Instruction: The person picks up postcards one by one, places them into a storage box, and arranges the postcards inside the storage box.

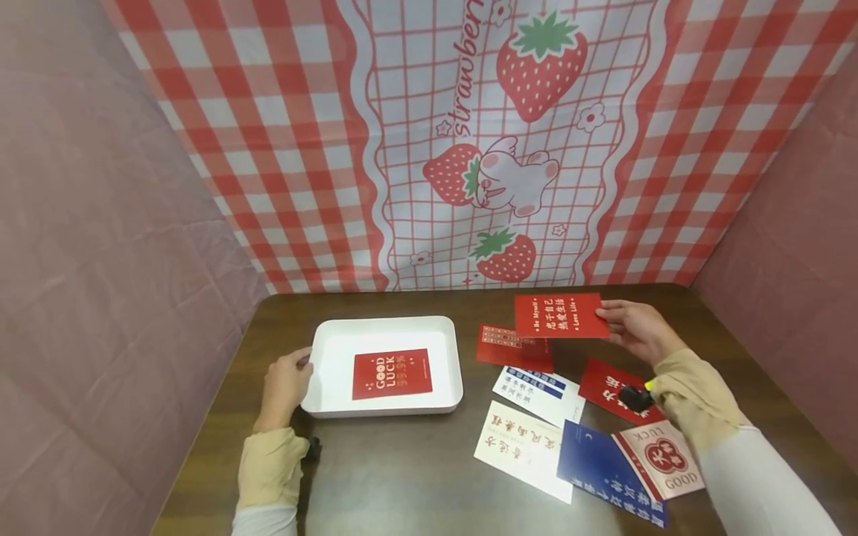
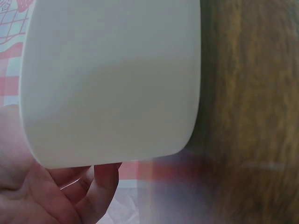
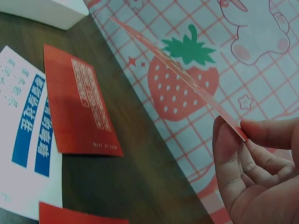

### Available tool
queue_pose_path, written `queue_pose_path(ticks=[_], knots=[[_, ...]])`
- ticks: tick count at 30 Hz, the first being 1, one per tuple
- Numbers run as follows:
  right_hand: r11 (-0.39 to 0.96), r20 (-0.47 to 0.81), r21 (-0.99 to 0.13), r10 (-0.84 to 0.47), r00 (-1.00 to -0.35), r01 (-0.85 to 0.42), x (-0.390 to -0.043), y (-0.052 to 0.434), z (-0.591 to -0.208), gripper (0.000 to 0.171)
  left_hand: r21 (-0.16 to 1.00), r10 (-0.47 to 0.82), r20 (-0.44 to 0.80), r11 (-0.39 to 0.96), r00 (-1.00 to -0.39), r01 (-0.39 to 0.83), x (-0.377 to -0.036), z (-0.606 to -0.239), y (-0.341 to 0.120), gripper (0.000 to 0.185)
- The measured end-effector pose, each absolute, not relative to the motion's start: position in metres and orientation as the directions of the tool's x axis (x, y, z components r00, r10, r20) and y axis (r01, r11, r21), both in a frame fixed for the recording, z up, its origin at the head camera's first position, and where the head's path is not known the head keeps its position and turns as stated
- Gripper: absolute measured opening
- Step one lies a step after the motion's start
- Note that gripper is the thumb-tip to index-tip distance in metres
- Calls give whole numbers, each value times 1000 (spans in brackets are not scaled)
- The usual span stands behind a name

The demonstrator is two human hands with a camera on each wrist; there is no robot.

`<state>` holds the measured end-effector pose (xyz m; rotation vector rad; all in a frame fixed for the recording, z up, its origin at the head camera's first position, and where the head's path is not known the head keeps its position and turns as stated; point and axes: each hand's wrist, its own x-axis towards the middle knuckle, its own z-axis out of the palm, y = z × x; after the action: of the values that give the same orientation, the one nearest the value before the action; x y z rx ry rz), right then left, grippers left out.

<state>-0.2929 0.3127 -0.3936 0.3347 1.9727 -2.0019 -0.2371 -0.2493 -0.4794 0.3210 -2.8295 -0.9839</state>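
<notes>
1. At the dark wooden table [image 1: 402, 476], your right hand [image 1: 637, 327] pinches a red card [image 1: 559, 315] by its right edge, thumb and fingers closed on it, lifting it clear of the surface, likely so it can travel flat.
2. Your left hand [image 1: 284, 387] curls against the left rim of the white tray [image 1: 322, 406], apparently steadying it; a Good Luck card [image 1: 392, 374] lies inside.
3. Between card and tray sits bare wood; the other loose cards [image 1: 536, 417] lie fanned below your right hand.
</notes>
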Motion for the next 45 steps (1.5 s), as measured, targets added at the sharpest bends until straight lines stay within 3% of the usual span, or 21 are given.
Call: queue_pose_path(ticks=[10, 19, 26, 35, 45], knots=[[-119, -355, -923, -94, -930, 365, -292, 296, -386, 16, 627, -246, 25, 759, -969, -177, -237, -478, -248, 38], [-114, -340, -929, -106, -934, 351, -291, 283, -381, 21, 625, -235, 39, 764, -971, -160, -237, -477, -249, 38], [-185, -328, -919, -130, -936, 348, -289, 279, -381, 9, 627, -233, 47, 764, -971, -153, -237, -477, -249, 37], [-136, -319, -932, -130, -939, 336, -288, 267, -379, 19, 627, -236, 45, 763, -971, -157, -235, -476, -252, 37], [-120, -310, -937, -140, -940, 327, -289, 258, -371, 14, 634, -237, 62, 759, -970, -145, -234, -479, -251, 36]])
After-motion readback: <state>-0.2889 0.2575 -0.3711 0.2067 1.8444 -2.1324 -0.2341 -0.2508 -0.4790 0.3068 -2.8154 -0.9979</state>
